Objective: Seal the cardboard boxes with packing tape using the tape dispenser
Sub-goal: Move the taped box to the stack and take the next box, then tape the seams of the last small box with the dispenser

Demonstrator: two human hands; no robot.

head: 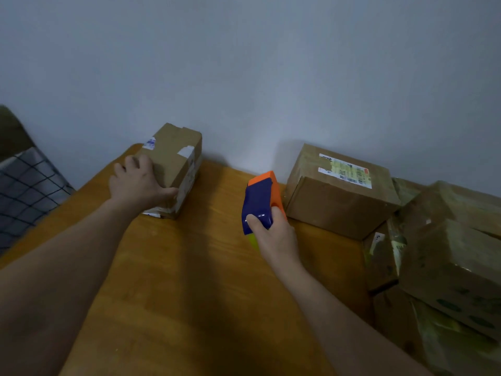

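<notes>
A small brown cardboard box with torn white labels stands at the far left of the wooden table, against the wall. My left hand grips its near left corner, fingers over the top and thumb along the front. My right hand holds a blue and orange tape dispenser with a yellow-green part at its base, lifted above the table's middle. A larger taped box with a shipping label sits to the dispenser's right, apart from it.
Several more taped cardboard boxes are stacked at the right edge of the table. A grey wall runs behind the table. A checked fabric lies beyond the table's left edge.
</notes>
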